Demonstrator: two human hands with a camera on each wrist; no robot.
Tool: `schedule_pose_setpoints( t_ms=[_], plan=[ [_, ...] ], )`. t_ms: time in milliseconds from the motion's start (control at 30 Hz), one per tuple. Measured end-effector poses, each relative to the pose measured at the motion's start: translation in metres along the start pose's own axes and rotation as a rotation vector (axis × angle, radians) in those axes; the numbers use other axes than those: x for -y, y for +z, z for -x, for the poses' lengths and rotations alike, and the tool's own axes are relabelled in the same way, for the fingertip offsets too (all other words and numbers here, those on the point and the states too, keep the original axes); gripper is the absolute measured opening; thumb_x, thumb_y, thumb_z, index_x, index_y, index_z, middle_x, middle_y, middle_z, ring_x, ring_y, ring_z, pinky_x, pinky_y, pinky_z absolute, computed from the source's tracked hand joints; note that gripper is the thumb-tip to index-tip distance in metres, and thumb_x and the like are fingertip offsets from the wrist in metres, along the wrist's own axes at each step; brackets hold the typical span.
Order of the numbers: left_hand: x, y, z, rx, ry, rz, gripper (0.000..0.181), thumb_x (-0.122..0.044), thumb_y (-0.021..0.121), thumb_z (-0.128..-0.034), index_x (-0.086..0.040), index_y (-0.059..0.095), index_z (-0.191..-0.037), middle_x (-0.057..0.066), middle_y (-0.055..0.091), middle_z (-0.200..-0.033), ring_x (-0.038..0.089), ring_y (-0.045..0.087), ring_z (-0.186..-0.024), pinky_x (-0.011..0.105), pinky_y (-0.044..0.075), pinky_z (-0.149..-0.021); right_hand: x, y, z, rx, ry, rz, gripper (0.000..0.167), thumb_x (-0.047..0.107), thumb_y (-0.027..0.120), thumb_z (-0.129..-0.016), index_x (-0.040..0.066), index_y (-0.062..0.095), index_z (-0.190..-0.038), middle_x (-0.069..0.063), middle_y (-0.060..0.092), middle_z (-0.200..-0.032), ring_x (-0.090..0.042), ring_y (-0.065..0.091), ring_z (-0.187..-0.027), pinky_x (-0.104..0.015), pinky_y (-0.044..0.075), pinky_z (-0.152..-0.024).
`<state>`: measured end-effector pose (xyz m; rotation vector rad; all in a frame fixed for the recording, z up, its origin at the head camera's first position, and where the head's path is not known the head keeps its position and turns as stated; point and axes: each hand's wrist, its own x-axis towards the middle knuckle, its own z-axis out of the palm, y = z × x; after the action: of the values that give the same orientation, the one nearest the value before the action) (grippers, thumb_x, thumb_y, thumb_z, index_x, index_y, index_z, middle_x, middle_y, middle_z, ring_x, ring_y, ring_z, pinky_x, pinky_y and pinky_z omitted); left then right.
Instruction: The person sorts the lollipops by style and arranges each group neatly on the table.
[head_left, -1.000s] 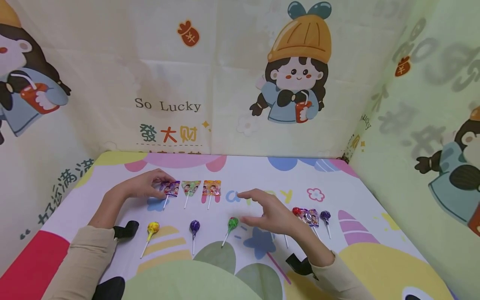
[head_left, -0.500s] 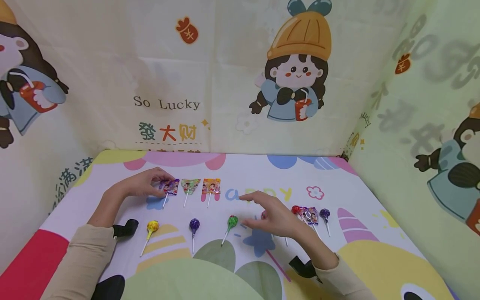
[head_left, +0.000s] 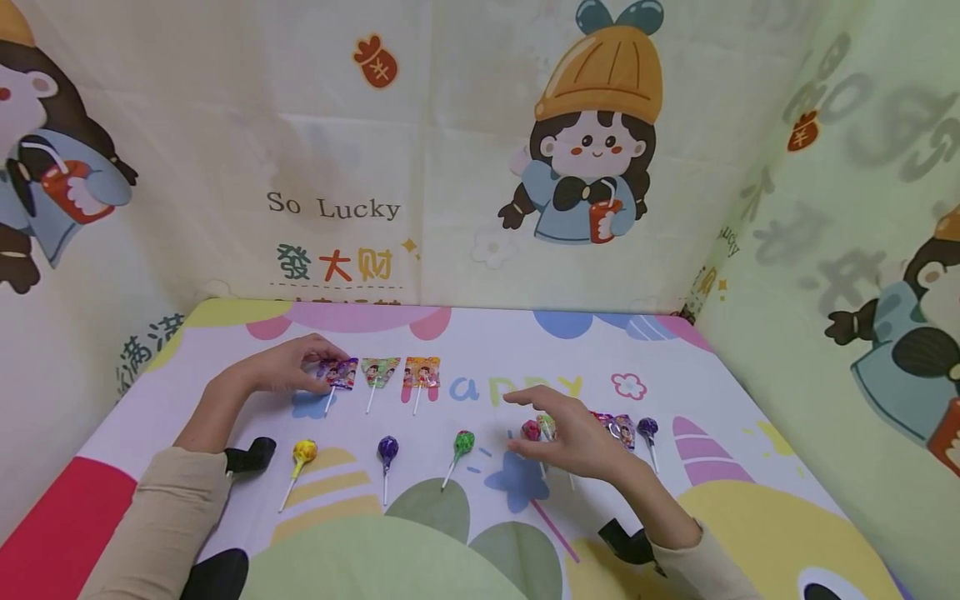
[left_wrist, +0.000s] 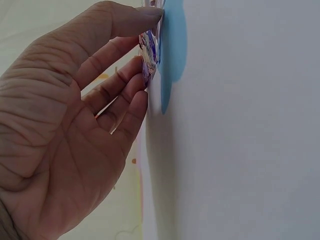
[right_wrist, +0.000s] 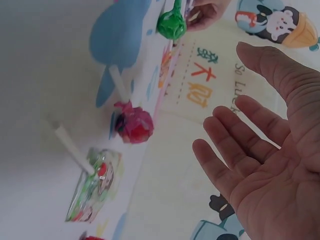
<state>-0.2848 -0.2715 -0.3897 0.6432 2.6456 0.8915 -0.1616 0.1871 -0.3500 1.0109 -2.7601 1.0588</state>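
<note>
My left hand (head_left: 281, 367) is at the back left of the table, its thumb and fingers pinching the wrapper edges of a flat purple-wrapped lollipop (head_left: 342, 374). The left wrist view shows that lollipop (left_wrist: 149, 52) between thumb and fingertips, against the tabletop. Beside it lie a green-wrapped lollipop (head_left: 379, 372) and an orange-wrapped lollipop (head_left: 422, 372). My right hand (head_left: 573, 433) hovers with fingers apart, holding nothing. Close to it are a round pink-red lollipop (right_wrist: 136, 125) and a flat green-wrapped lollipop (right_wrist: 100, 182); the right hand partly hides the latter in the head view.
A front row holds round yellow (head_left: 305, 452), dark purple (head_left: 387, 448) and green lollipops (head_left: 464, 442). At the right lie a flat purple-wrapped lollipop (head_left: 624, 431) and a round purple lollipop (head_left: 647, 427). A printed cloth wall (head_left: 450, 167) rises behind the table.
My right hand has moved to the right, uncovering the pink-red lollipop and part of the green-wrapped one. My left hand stays at the purple-wrapped lollipop.
</note>
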Motion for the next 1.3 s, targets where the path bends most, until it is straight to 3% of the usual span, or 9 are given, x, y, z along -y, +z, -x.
schedule_pose_setpoints(
  t_ms=[333, 500, 867, 1300],
  plan=[
    [0.001, 0.0, 0.0, -0.001, -0.001, -0.004, 0.054, -0.024, 0.082, -0.0862, -0.011, 0.064, -0.135, 0.017, 0.054, -0.138, 0.04, 0.046, -0.131, 0.066, 0.033, -0.113, -0.016, -0.009, 0.015, -0.016, 0.013, 0.017, 0.054, 0.018, 0.084, -0.085, 0.013, 0.062, -0.135, -0.007, 0.066, -0.133, -0.034, 0.062, -0.121, -0.055, 0.052, -0.1],
    [0.002, 0.0, 0.0, -0.008, 0.015, -0.024, 0.054, -0.025, 0.083, -0.0858, -0.012, 0.065, -0.135, 0.017, 0.055, -0.137, 0.039, 0.047, -0.131, 0.065, 0.035, -0.112, -0.023, -0.014, 0.022, -0.007, 0.023, 0.041, 0.055, 0.017, 0.084, -0.085, 0.012, 0.062, -0.135, -0.01, 0.066, -0.133, -0.029, 0.063, -0.122, -0.055, 0.052, -0.1],
    [0.001, 0.001, -0.001, -0.011, 0.021, -0.02, 0.054, -0.024, 0.082, -0.0856, -0.011, 0.065, -0.135, 0.017, 0.055, -0.137, 0.04, 0.047, -0.131, 0.066, 0.036, -0.111, -0.037, -0.02, 0.033, 0.002, 0.022, 0.081, 0.055, 0.004, 0.082, -0.083, 0.004, 0.062, -0.134, -0.01, 0.066, -0.13, -0.034, 0.065, -0.114, -0.056, 0.055, -0.092],
    [-0.001, 0.0, 0.0, -0.004, 0.011, -0.017, 0.054, -0.024, 0.083, -0.0852, -0.012, 0.065, -0.135, 0.017, 0.054, -0.138, 0.04, 0.046, -0.131, 0.066, 0.036, -0.111, -0.052, -0.024, 0.038, 0.082, 0.094, 0.101, 0.059, -0.004, 0.078, -0.081, 0.006, 0.06, -0.136, -0.011, 0.064, -0.132, -0.032, 0.061, -0.111, -0.052, 0.055, -0.093]
  ],
)
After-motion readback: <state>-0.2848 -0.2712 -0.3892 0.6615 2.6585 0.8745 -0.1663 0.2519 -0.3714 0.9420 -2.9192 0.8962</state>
